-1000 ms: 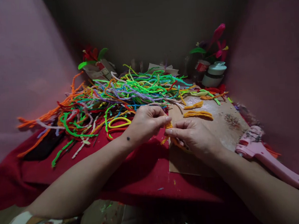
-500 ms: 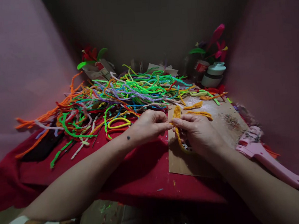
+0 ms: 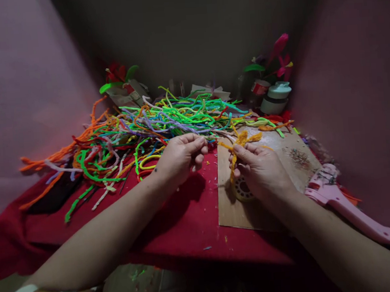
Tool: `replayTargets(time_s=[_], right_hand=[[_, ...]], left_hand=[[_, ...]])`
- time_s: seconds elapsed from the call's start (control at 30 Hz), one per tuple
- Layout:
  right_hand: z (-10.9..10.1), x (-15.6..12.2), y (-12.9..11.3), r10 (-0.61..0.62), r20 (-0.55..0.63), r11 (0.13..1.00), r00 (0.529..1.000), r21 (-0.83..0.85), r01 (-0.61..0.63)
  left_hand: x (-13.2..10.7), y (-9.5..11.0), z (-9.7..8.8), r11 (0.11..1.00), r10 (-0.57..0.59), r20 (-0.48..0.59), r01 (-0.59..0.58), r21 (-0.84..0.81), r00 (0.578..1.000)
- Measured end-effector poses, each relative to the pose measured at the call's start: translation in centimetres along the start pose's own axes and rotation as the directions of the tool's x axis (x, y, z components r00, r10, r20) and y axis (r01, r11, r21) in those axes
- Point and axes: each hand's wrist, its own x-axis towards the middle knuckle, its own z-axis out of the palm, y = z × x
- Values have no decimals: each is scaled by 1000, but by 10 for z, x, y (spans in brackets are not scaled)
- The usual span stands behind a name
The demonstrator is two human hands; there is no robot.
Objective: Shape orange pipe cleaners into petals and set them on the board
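My right hand [image 3: 263, 165] pinches a bent mustard-yellow pipe cleaner [image 3: 242, 138] between thumb and fingers. One end sticks out to the left, one points upward and another hangs below the fingers. To the left, my left hand [image 3: 184, 158] is closed, thumb against forefinger, apart from the pipe cleaner; whatever its fingers hold, if anything, is hidden. Below my right hand a round roll with a holed core [image 3: 242, 190] rests on the cardboard [image 3: 231, 214], partly covered by that hand. Scissors with yellow and red handles [image 3: 147, 161] lie behind my left wrist.
A tangled heap of coloured pipe cleaners [image 3: 176, 118] fills the back of the red cloth [image 3: 174, 236]. A pink glue gun [image 3: 353, 210] lies at the right. Behind stand a pale lidded jar [image 3: 276, 98] and pipe-cleaner flowers [image 3: 282, 60]. Small scraps dot the cardboard.
My left hand has let go of the pipe cleaner's end and moved left, away from it. In my right hand the pipe cleaner has turned, so its ends spread out. The roll below shows more.
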Motion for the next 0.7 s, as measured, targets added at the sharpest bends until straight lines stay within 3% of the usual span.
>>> replayTargets(time_s=[0.17, 0.33, 0.5, 0.7], right_hand=[[1, 0, 1, -7, 15, 997, 1000, 73, 6], [2, -4, 6, 16, 51, 999, 999, 43, -18], [1, -6, 7, -16, 52, 996, 999, -86, 21], [-3, -6, 6, -111, 15, 966, 994, -233, 112]], left_hand=[[-5, -15, 17, 982, -146, 260, 172, -79, 954], [-10, -20, 28, 971, -161, 269, 201, -130, 950], [-12, -16, 27, 943, -294, 321, 329, -58, 900], [-18, -10, 29, 962, -258, 351, 273, 8, 900]])
